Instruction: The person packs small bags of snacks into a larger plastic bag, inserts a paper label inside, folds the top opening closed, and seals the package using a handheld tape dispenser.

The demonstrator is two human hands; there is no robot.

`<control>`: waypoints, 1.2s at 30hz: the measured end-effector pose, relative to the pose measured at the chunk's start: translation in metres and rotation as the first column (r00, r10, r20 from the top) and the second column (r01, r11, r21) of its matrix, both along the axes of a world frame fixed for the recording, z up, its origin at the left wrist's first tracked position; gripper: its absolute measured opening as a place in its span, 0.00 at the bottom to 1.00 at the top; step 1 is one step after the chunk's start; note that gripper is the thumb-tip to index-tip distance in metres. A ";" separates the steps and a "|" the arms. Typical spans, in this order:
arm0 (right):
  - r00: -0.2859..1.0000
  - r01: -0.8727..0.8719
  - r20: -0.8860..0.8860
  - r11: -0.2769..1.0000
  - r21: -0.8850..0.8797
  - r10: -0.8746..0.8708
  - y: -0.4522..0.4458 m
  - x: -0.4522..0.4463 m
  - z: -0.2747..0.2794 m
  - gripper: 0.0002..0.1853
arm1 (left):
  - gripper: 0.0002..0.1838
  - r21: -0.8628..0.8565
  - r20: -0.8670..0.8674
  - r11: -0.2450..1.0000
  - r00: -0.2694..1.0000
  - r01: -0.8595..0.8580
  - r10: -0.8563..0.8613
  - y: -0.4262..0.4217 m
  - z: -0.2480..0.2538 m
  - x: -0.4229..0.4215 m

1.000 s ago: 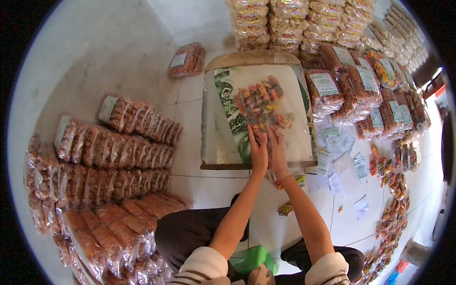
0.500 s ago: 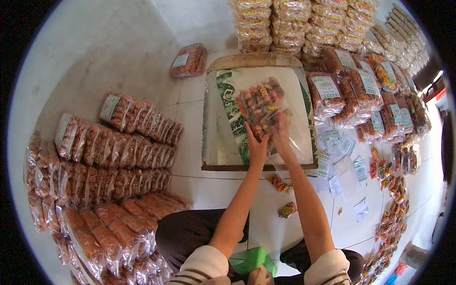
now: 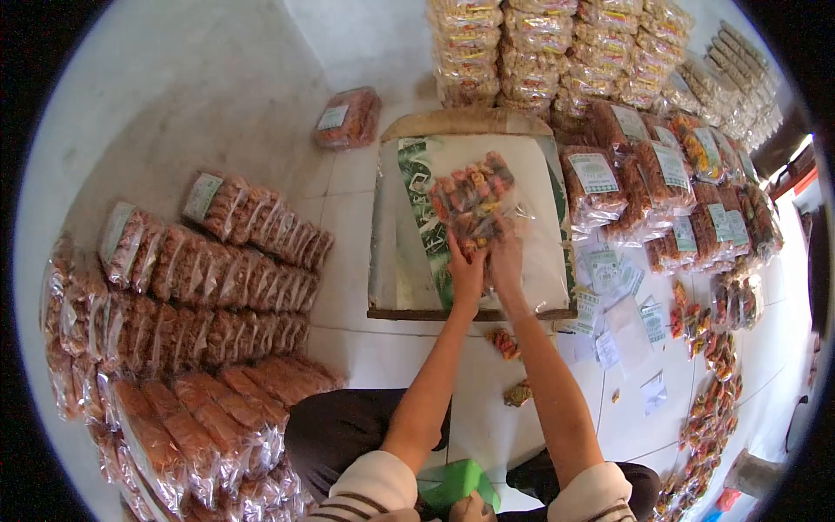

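A clear plastic bag filled with small red, orange and green snack packets [image 3: 474,196] lies on the low table [image 3: 544,200]. My left hand [image 3: 465,268] grips the bag's lower left side, with the index finger along its edge and the thumb across the bottom. At the lower right side of the bag, my right hand [image 3: 506,261] is closed on the plastic; its fingertips are partly blurred. Loose clear plastic spreads to the right of that hand. Two small snack clusters [image 3: 503,344] lie on the floor below the table edge.
Stacked bags of brown snacks [image 3: 209,270] fill the left side. Labelled bags [image 3: 670,170] are piled at the right, near scattered paper labels [image 3: 609,270]. Tall stacks of pale snack bags [image 3: 539,43] stand behind. A green object [image 3: 461,487] sits between my legs.
My right hand has drawn in closer to my left at the bag's lower end. The plastic on the right is pulled in nearer the packets. The view has shifted slightly.
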State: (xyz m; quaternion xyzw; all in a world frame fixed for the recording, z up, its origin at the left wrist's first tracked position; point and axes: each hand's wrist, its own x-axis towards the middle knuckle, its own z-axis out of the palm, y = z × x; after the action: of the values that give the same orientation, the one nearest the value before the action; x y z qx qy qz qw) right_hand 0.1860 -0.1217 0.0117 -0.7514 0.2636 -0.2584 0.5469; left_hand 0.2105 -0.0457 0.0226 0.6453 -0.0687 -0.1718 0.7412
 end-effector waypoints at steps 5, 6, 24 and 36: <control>0.951 0.299 -0.061 0.952 -0.072 -0.303 0.019 -0.008 0.010 0.24 | 0.42 0.077 0.066 0.995 0.996 -0.065 0.060 0.000 0.006 -0.004; 0.973 0.230 0.002 0.969 -0.094 -0.231 0.019 -0.009 0.012 0.25 | 0.43 0.073 0.088 0.996 0.995 -0.059 0.052 0.000 0.006 -0.003; 0.962 0.257 0.059 0.958 0.131 -0.266 0.013 -0.005 -0.004 0.11 | 0.34 0.073 0.258 0.975 0.948 -0.208 0.183 -0.007 -0.020 -0.013; 0.994 -0.057 -0.105 0.889 -0.455 0.010 0.026 -0.128 0.011 0.17 | 0.31 0.242 0.237 0.921 0.939 -0.305 0.249 0.001 0.005 -0.026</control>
State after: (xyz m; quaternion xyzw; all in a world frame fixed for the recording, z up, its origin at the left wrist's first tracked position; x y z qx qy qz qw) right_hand 0.0576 -0.0952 0.0229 -0.8754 0.2095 -0.2659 0.3452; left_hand 0.1845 -0.0451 0.0272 0.7591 -0.0266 -0.0066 0.6504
